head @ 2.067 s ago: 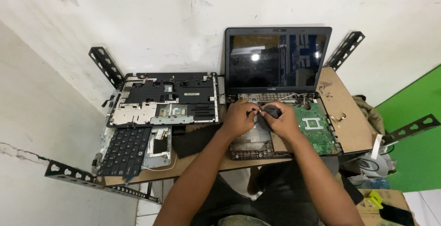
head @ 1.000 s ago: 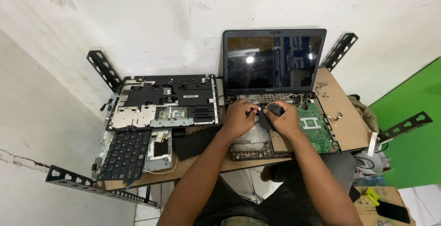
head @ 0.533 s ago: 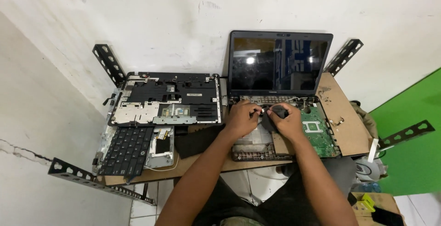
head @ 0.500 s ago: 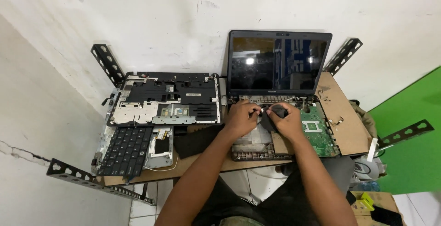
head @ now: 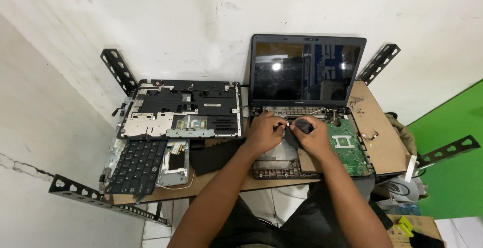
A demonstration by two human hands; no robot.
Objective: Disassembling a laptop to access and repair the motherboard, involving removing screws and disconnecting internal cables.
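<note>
Black fan (head: 303, 125) in opened laptop base (head: 282, 162), under right hand (head: 314, 136) grip, seemingly pinched; left hand (head: 265, 131) fingers closed beside.

A scuffed white wall (head: 201, 21) runs behind a small brown tabletop (head: 375, 127) carried on black perforated brackets (head: 118, 72). A bright green panel (head: 453, 177) stands at right. Pale floor tiles (head: 271, 207) show below the near edge.

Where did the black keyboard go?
In the head view, the black keyboard lies loose at the left front corner of the wooden table, just below the opened laptop shell and left of the person's left hand.
</note>
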